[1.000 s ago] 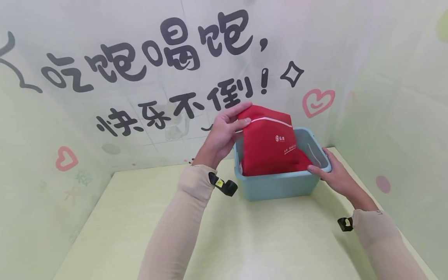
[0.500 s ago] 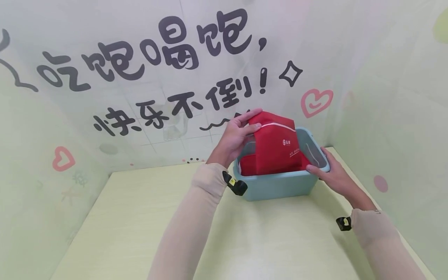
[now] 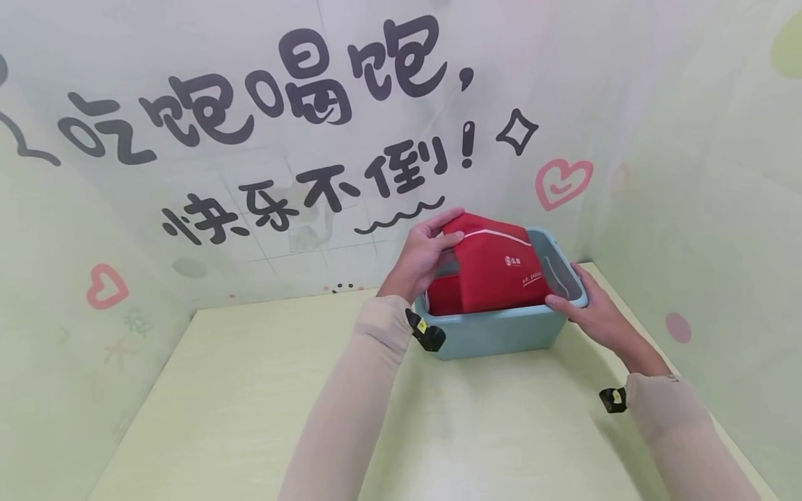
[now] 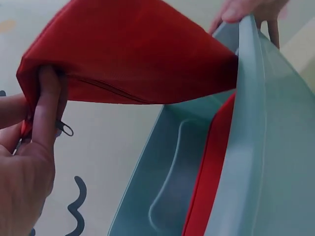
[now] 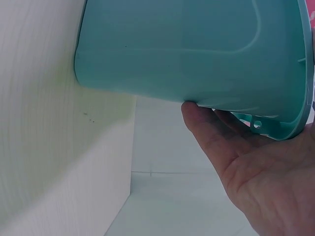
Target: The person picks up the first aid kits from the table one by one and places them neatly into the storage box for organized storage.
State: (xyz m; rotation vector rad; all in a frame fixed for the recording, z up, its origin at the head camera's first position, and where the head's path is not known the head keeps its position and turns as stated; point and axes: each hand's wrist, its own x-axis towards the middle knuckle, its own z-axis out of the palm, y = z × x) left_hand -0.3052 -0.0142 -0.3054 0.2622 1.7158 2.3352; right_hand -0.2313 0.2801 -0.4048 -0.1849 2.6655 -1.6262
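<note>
A light blue plastic bin (image 3: 495,334) stands at the back right of the table. A red fabric pouch (image 3: 498,268) with a white stripe and small white print leans half inside it. My left hand (image 3: 429,250) pinches the pouch's upper left corner, seen close in the left wrist view as the pouch (image 4: 133,54) gripped by my left hand (image 4: 34,132) beside a zipper pull (image 4: 64,129). My right hand (image 3: 585,313) grips the bin's right rim, thumb on top; in the right wrist view the right hand (image 5: 256,177) lies under the bin (image 5: 197,49).
The pale yellow-green table (image 3: 250,417) stretches in front and to the left of the bin. Walls with black lettering and pink hearts close in behind and on both sides. Another red layer (image 4: 209,172) lies inside the bin.
My left hand has lowered the red pouch further into the bin and moved slightly right. The right hand stays on the bin's rim.
</note>
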